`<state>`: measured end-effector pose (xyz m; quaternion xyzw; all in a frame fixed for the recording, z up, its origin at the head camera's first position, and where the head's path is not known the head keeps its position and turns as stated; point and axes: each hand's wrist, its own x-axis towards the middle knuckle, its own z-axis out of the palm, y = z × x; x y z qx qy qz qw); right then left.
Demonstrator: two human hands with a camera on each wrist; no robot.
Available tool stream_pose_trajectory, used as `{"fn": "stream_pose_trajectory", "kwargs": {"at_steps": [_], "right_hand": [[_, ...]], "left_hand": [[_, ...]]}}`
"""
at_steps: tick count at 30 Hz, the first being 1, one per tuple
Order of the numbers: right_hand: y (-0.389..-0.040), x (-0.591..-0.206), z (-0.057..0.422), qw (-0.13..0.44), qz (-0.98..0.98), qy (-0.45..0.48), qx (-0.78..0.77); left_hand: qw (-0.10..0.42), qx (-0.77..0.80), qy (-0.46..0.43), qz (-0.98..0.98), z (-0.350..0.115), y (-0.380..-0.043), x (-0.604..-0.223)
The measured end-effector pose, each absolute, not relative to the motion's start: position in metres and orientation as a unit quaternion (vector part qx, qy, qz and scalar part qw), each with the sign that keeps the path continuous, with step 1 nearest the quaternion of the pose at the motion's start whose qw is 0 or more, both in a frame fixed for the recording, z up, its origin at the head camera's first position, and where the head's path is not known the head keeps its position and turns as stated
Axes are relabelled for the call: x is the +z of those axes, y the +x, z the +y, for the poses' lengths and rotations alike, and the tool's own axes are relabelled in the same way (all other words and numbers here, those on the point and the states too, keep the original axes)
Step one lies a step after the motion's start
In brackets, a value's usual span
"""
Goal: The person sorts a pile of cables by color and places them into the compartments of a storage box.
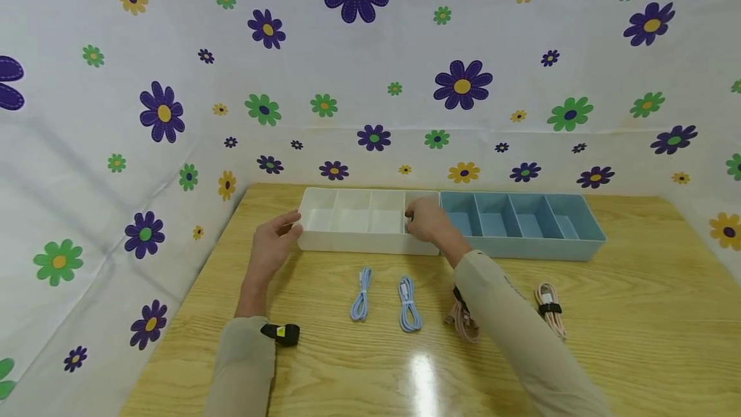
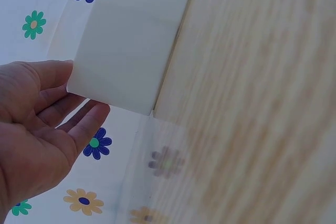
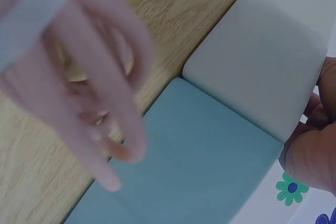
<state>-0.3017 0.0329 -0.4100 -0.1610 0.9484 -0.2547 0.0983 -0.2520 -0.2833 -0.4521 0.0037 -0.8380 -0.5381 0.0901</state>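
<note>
My left hand [image 1: 273, 243] touches the left end of the white divided tray [image 1: 370, 242], its fingertips along the end edge, as the left wrist view shows. My right hand [image 1: 428, 219] reaches with bent fingers into the tray's rightmost compartment; its fingertips are partly hidden, and I cannot tell whether they hold anything. In the right wrist view that hand [image 3: 315, 135] is at the far rim of the white tray [image 3: 262, 51]. A blue divided tray [image 1: 521, 248] stands end to end with the white one. Beneath my right forearm lies a pink bundled cable [image 1: 465, 324], large and blurred in the right wrist view.
Two light-blue bundled cables [image 1: 360, 295] lie in front of the white tray. Another pink cable [image 1: 552, 311] with a black strap lies right of my forearm. A white cloth [image 1: 359, 50] with printed flowers hangs behind and to the left of the wooden table [image 1: 341, 372].
</note>
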Motion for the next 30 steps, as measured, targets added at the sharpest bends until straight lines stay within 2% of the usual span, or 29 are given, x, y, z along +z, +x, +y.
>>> {"fn": "stream_pose_trajectory", "kwargs": {"at_steps": [30], "right_hand": [[-0.3023,-0.4025,0.0298,0.118,0.955,-0.149,-0.228]], "left_hand": [[0.079,-0.550,0.013,-0.831,-0.2827,-0.2513,-0.4514]]}}
